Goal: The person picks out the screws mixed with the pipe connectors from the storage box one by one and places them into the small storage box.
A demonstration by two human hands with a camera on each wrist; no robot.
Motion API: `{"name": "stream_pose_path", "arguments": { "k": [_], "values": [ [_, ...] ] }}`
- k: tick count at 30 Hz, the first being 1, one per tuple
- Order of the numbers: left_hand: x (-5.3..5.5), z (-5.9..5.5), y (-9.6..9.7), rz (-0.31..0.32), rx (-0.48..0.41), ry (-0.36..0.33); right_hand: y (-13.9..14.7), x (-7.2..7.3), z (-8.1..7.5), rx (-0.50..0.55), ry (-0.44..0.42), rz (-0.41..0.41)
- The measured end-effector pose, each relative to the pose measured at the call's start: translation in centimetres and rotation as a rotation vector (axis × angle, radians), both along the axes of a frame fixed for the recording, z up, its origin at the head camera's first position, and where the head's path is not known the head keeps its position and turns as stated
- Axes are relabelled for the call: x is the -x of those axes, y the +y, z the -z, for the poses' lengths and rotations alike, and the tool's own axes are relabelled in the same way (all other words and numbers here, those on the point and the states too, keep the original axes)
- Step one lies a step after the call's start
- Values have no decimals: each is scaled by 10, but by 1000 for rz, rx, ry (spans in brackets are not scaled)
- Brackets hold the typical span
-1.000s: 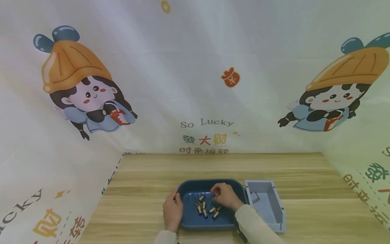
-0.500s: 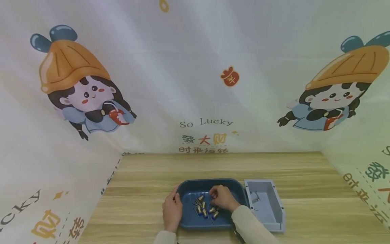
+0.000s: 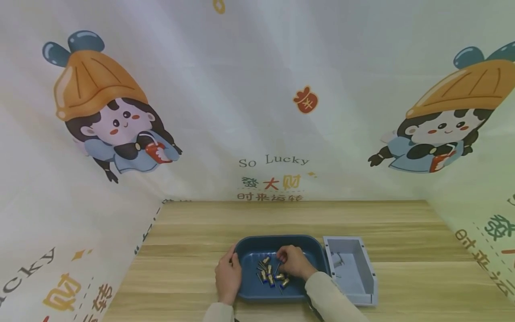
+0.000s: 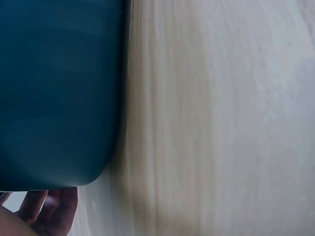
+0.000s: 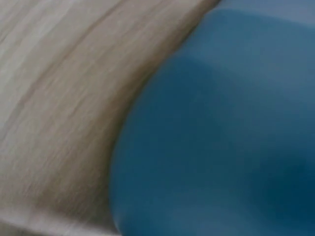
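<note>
A dark blue tray (image 3: 249, 293) with rounded corners stands on the table. My left hand (image 3: 228, 275) grips its left rim, thumb up at the edge and fingers along the outer wall. The fingers show beneath the tray's wall in the left wrist view. Inside lie several brass-coloured fittings (image 3: 270, 269) with blue ends, mixed with thin metal screws (image 3: 259, 278). My right hand (image 3: 295, 262) reaches over the tray's right side, its fingers bent and fingertips together, low over the tray floor beside a thin screw (image 3: 277, 268). I cannot tell whether the fingertips pinch anything.
A grey bin (image 3: 354, 268) stands against the tray's right side, with a few small screws (image 3: 338, 258) at its left. The wooden table (image 3: 181, 250) ends at a printed cloth backdrop (image 3: 273, 125) behind and at both sides.
My right hand has shifted slightly down and left within the tray, and its forearm has drawn a little left. The left hand stays at the rim.
</note>
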State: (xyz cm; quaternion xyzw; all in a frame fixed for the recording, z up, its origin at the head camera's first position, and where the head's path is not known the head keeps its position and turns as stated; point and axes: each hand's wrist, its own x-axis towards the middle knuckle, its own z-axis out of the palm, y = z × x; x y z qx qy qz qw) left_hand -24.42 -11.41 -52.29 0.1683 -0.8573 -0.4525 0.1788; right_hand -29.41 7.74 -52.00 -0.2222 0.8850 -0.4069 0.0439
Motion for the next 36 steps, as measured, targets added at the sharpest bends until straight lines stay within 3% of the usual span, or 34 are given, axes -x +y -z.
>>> {"name": "stream_pose_path", "arguments": {
  "k": [9,36],
  "values": [
    [-1,-1,0,3,5,0,-2,-3,0,-16,-23,-4],
    [-2,-2,1,-5,2,9,2,-7,-1,-50,48,-37]
  ]
}}
